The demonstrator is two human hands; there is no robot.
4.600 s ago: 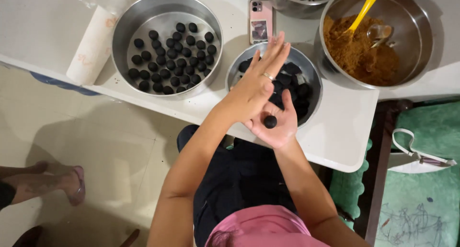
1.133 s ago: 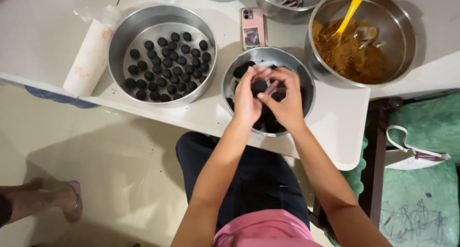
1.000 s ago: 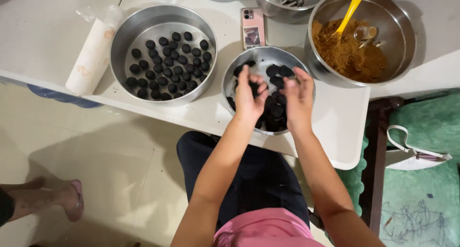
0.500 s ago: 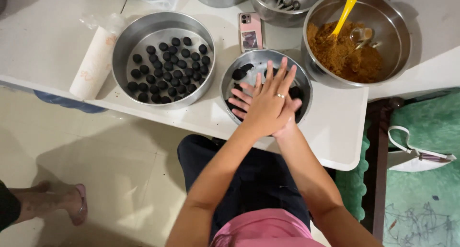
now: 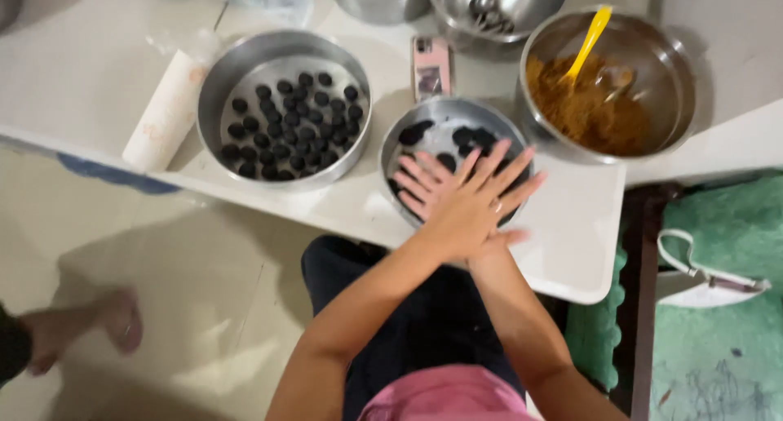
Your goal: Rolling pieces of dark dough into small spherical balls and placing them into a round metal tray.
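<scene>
Judging by the pose, a rolling step is being carried out: the left hand (image 5: 477, 205) is being pressed flat across the right hand (image 5: 424, 180), each grip spread wide, over the small steel bowl (image 5: 444, 104) of dark balls (image 5: 416, 133) on the worktop (image 5: 571, 225). Anything between the palms is being hidden; gentle parting is being called for next.

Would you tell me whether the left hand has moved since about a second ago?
Yes. The left hand then reached into the small steel bowl, apart from the right hand; now it lies flat across it at the bowl's near rim.
</scene>
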